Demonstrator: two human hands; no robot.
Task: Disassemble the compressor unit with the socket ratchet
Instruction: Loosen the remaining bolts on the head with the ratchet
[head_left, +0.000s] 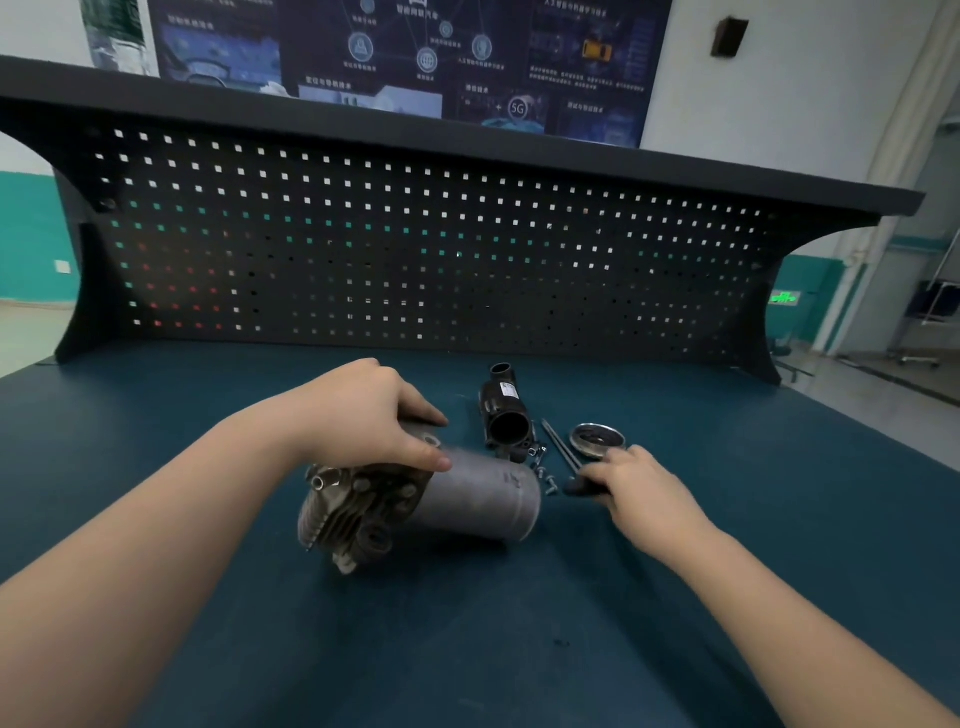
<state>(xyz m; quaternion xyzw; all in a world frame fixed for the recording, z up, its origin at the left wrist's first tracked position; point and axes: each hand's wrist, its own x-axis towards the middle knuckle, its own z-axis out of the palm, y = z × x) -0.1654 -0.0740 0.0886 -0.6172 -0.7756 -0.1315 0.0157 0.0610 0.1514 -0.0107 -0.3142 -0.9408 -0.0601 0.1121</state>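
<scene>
- Head view looks down on a dark teal workbench (467, 649) backed by a black pegboard (415, 244).
- The compressor unit (415, 499) lies on its side near the middle of the bench, finned head toward the left, smooth grey cylinder toward the right.
- The left hand (363, 415) rests on top of the unit, fingers curled over its far side and thumb pressed on the cylinder.
- The right hand (639, 483) lies just right of the cylinder, fingers curled round the dark handle of the socket ratchet (566, 462), whose thin shaft points away from the person.
- A black plastic housing (506, 415) stands behind the unit.
- Loose bolts (543, 467) lie between the cylinder and the ratchet.
- A round metal cap (596, 440) sits just beyond the right hand.
</scene>
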